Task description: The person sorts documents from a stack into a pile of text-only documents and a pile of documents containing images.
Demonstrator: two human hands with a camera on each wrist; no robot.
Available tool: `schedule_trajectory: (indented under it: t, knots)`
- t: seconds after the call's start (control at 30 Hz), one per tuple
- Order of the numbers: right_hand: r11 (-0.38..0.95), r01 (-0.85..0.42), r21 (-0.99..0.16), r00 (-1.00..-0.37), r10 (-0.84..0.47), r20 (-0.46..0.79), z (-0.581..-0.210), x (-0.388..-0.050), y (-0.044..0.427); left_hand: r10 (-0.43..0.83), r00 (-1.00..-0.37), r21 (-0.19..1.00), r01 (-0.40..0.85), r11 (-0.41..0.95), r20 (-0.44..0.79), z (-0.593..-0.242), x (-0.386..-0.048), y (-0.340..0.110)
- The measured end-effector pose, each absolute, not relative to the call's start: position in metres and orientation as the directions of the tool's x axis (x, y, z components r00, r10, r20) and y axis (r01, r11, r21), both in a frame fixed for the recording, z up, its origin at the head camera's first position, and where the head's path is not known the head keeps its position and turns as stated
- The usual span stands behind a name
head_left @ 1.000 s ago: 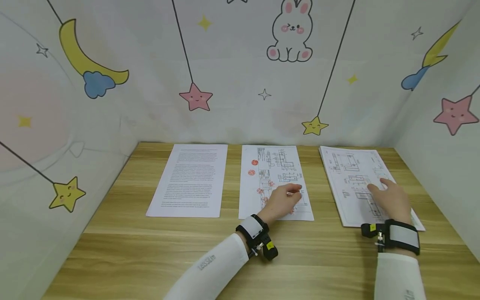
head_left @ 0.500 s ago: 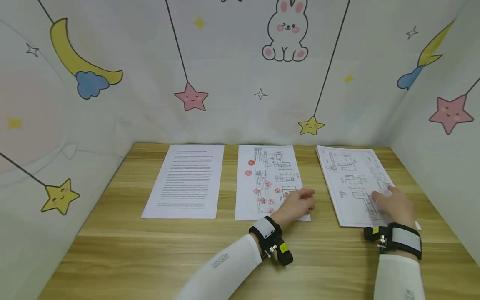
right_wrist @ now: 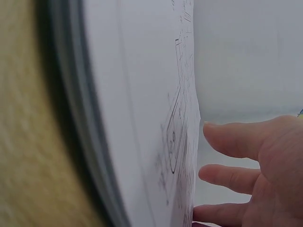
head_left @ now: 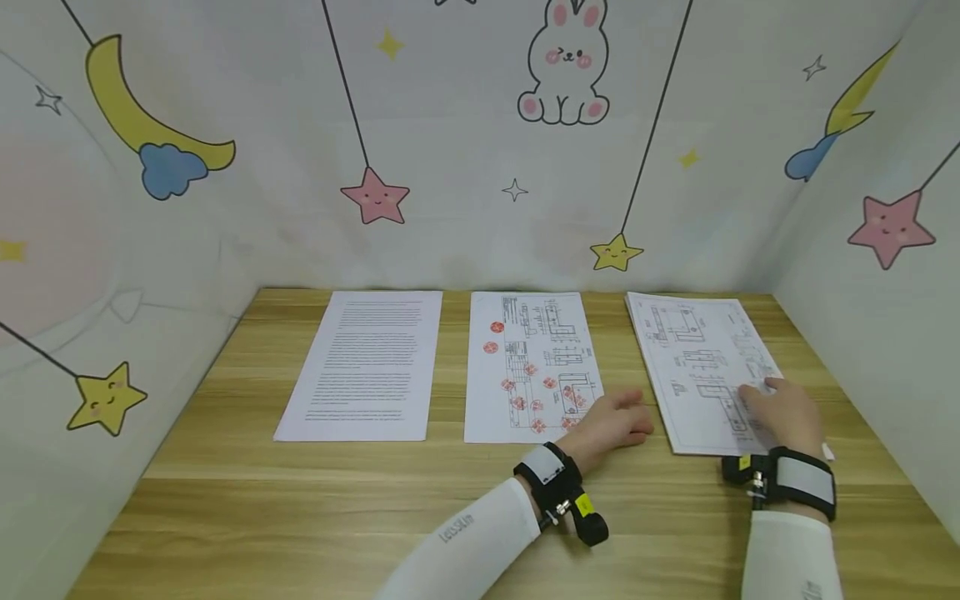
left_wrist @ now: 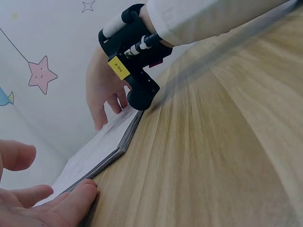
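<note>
In the head view a stack of papers with line drawings (head_left: 686, 367) lies at the right. The right hand (head_left: 787, 414) is over its right part, fingers downward; in the right wrist view the thumb and spread fingers (right_wrist: 232, 177) are at the top sheet's surface. The left hand (head_left: 611, 425) is between this stack and the middle sheet (head_left: 487, 392), which bears drawings and red stamps. It holds nothing, its fingers loosely bent. The left wrist view has the left fingers (left_wrist: 71, 201) beside the stack's edge (left_wrist: 120, 149).
A sheet of printed text (head_left: 360, 367) lies at the left of the wooden table (head_left: 300, 517). Behind and beside the table hang pale curtains (head_left: 450, 242) with stars, a moon and a rabbit. Each wrist carries a strapped camera.
The left hand has moved rightward off the middle sheet toward the stack. The right hand has stayed over the stack, a little lower. The whole view has shifted slightly.
</note>
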State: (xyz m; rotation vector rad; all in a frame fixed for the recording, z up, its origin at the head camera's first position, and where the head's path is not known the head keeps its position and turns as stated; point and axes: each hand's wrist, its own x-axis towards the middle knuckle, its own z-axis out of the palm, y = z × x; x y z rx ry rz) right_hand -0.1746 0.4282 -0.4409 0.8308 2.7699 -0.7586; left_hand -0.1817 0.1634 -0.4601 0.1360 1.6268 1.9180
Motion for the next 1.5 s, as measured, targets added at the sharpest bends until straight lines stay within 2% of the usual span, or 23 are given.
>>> schedule_trajectory:
  t: [0.47,0.73,0.97,1.23,1.5]
  knots:
    - [0.720,0.557,-0.414,-0.830,0.496,-0.255,-0.437,-0.175,0.418,0.471,-0.811,0.898,-0.432,-0.082,-0.347,-0.462,-0.183,0.177]
    - [0.730,0.545,-0.412,-0.837,0.505,-0.211,-0.430,-0.180,0.413,0.435,-0.849,0.922,-0.376,-0.097,-0.300,-0.463,-0.187,0.184]
    - [0.750,0.533,-0.392,-0.845,0.497,-0.198,-0.427,-0.181,0.404,0.458,-0.833,0.892,-0.422,-0.161,-0.311,-0.465,-0.194,0.183]
    - [0.716,0.524,-0.461,-0.850,0.473,-0.231,-0.423,-0.186,0.397,0.405,-0.851,0.882,-0.433,-0.184,-0.334,-0.463,-0.196,0.181]
    - [0.667,0.489,-0.562,-0.869,0.423,-0.255,-0.421,-0.190,0.397,0.469,-0.835,0.875,-0.430,-0.225,-0.290,-0.455,-0.196,0.162]
